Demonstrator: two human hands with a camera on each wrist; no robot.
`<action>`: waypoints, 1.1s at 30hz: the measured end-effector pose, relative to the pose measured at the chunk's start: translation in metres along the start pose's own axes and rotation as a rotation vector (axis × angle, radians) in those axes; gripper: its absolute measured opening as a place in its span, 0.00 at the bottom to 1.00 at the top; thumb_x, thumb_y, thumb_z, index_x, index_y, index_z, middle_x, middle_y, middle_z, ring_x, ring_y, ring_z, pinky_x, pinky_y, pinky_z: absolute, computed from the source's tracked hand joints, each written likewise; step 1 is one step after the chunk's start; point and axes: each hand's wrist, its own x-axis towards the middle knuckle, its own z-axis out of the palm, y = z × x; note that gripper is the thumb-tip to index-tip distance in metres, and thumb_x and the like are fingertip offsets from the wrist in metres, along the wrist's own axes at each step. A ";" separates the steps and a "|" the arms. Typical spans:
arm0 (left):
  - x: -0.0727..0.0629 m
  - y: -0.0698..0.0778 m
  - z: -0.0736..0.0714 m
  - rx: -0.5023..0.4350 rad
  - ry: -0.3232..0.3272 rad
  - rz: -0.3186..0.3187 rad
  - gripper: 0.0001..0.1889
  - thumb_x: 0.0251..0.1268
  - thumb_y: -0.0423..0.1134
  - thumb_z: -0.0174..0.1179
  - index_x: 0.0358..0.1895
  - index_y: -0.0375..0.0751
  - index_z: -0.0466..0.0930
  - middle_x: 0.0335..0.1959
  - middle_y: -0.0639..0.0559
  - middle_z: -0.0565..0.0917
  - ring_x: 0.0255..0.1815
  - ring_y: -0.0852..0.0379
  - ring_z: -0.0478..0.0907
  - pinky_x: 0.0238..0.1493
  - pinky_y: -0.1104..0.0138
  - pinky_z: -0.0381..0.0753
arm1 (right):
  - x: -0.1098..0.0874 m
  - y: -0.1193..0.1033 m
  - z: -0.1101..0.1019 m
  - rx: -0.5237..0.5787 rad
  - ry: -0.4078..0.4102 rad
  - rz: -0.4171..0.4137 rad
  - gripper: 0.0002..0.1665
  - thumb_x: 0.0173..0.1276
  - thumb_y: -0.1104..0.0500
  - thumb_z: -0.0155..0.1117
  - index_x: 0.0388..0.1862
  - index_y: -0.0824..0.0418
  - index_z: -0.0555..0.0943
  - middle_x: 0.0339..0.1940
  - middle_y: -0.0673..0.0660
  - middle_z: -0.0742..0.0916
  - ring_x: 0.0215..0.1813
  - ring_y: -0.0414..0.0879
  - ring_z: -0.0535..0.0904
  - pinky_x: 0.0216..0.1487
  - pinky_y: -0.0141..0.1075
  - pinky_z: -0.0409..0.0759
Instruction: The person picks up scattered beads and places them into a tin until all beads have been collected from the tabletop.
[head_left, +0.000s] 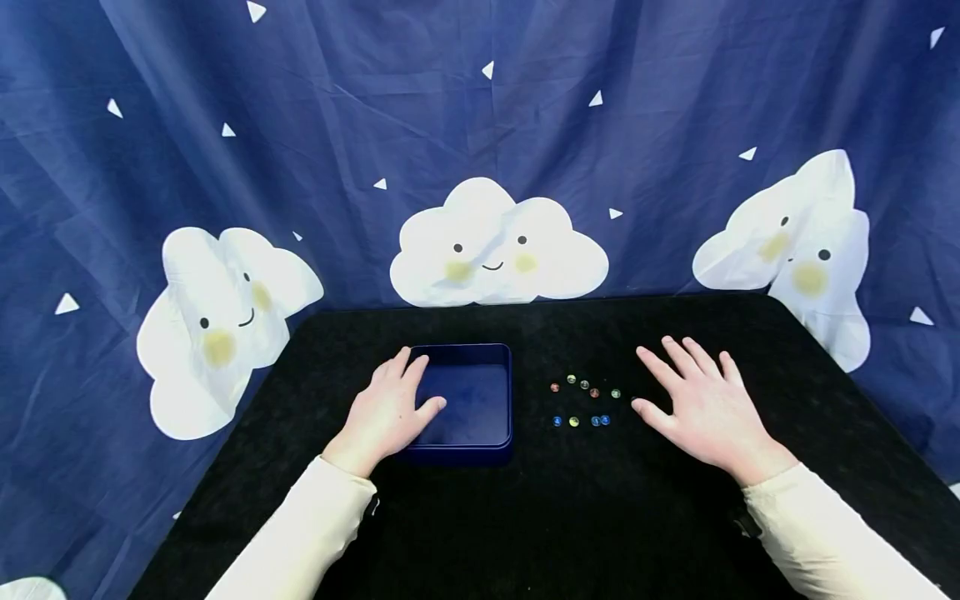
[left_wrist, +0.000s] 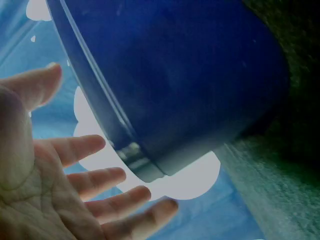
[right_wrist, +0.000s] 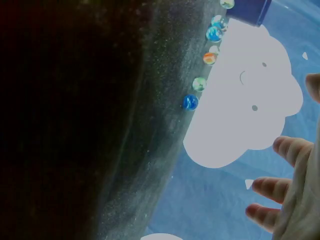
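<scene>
A dark blue rectangular box [head_left: 465, 450] with no lid stands left of the middle. My left hand [head_left: 387, 412] overlaps its left rim in the head view, fingers spread and thumb over the inside. In the left wrist view its fingertips are beside the box's wall [left_wrist: 200, 90], palm and straight fingers in sight. Several glass marbles lie right of the box, among them a red marble [head_left: 555, 387], a green marble [head_left: 616, 393] and a blue marble [head_left: 557, 422]. Right of them, my right hand [head_left: 708, 408] is spread with nothing in it, its thumb nearest the green marble.
Black cloth [head_left: 585, 517] covers the table. Behind it hangs a dark blue curtain [head_left: 540, 108] with white triangles and smiling clouds, close to the table's back and sides. Two blue marbles [head_left: 605, 420] sit side by side in the front row.
</scene>
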 end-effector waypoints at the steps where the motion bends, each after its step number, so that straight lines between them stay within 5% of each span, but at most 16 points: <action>1: 0.001 -0.002 0.000 -0.012 -0.003 -0.014 0.39 0.68 0.58 0.61 0.75 0.39 0.65 0.77 0.35 0.61 0.72 0.34 0.63 0.59 0.39 0.73 | 0.000 0.000 0.000 0.002 -0.001 0.001 0.43 0.66 0.33 0.62 0.74 0.52 0.72 0.72 0.66 0.72 0.74 0.66 0.61 0.65 0.72 0.53; 7: 0.010 -0.025 0.004 -0.106 -0.016 -0.098 0.33 0.72 0.46 0.60 0.74 0.35 0.65 0.68 0.34 0.72 0.64 0.36 0.73 0.60 0.42 0.72 | -0.001 -0.001 0.004 0.017 -0.010 0.007 0.42 0.66 0.34 0.63 0.73 0.52 0.72 0.72 0.66 0.72 0.72 0.66 0.63 0.64 0.71 0.53; 14: 0.022 -0.053 0.017 -0.243 -0.054 -0.139 0.27 0.68 0.35 0.57 0.69 0.30 0.69 0.46 0.43 0.82 0.50 0.43 0.78 0.58 0.47 0.74 | 0.000 -0.002 0.004 0.049 -0.032 0.023 0.40 0.67 0.35 0.63 0.71 0.54 0.74 0.70 0.67 0.74 0.71 0.67 0.65 0.65 0.70 0.55; 19: 0.025 -0.061 0.023 -0.317 -0.070 -0.131 0.25 0.62 0.32 0.54 0.64 0.31 0.74 0.39 0.47 0.81 0.40 0.49 0.78 0.50 0.53 0.75 | 0.003 -0.003 0.004 0.080 -0.078 0.052 0.38 0.67 0.35 0.63 0.70 0.54 0.76 0.67 0.65 0.77 0.69 0.65 0.68 0.66 0.66 0.55; 23: 0.026 -0.067 0.026 -0.435 -0.109 -0.152 0.25 0.62 0.31 0.53 0.65 0.31 0.73 0.40 0.46 0.78 0.28 0.52 0.78 0.36 0.58 0.79 | 0.007 -0.001 0.005 0.133 -0.162 0.064 0.37 0.69 0.37 0.63 0.70 0.55 0.76 0.63 0.63 0.79 0.64 0.63 0.73 0.62 0.62 0.65; 28: 0.026 -0.072 0.028 -0.677 -0.153 -0.196 0.25 0.66 0.29 0.54 0.67 0.31 0.69 0.44 0.43 0.74 0.35 0.49 0.77 0.28 0.60 0.82 | 0.013 0.004 0.008 0.209 -0.291 0.091 0.34 0.69 0.42 0.65 0.68 0.57 0.76 0.56 0.61 0.81 0.57 0.60 0.77 0.51 0.59 0.76; 33: 0.025 -0.074 0.028 -0.775 -0.151 -0.205 0.25 0.68 0.29 0.56 0.68 0.31 0.69 0.45 0.43 0.73 0.39 0.46 0.76 0.30 0.59 0.82 | 0.021 0.010 0.012 0.252 -0.370 0.106 0.35 0.64 0.47 0.69 0.67 0.59 0.76 0.44 0.55 0.82 0.45 0.50 0.79 0.43 0.50 0.78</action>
